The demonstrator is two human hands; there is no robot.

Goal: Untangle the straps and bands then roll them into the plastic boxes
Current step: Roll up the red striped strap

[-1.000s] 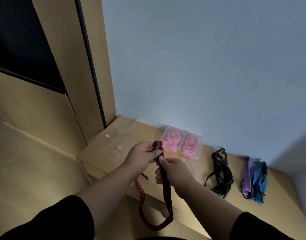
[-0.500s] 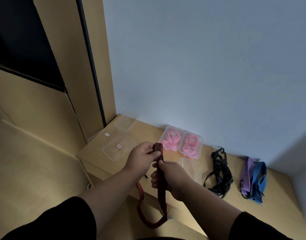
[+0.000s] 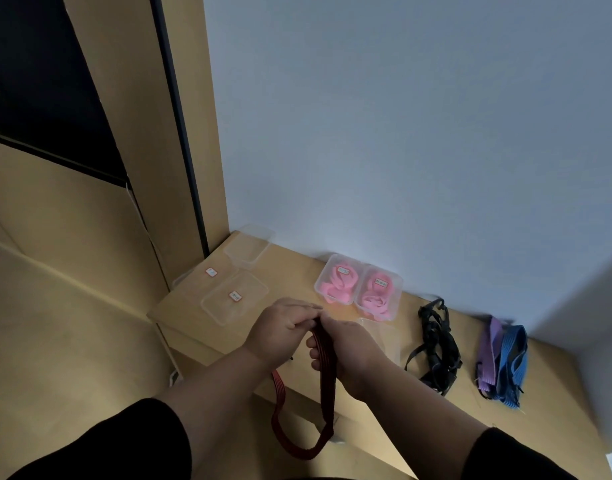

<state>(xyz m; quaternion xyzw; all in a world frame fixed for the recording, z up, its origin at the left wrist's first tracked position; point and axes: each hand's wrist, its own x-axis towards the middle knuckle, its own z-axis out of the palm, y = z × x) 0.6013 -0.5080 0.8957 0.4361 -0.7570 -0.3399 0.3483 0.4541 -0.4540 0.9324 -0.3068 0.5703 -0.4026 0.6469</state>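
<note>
Red strap (image 3: pixel 327 368) | pinched between left hand (image 3: pixel 280 332) and right hand (image 3: pixel 346 348) | loop hung below, over table (image 3: pixel 297 268) edge

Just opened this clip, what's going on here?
A person is holding a dark red band in both hands, left hand and right hand pinching its top while a long loop hangs below the table edge. Two plastic boxes already hold pink bands. A black strap tangle and a purple and blue bundle wait on the table.
</note>
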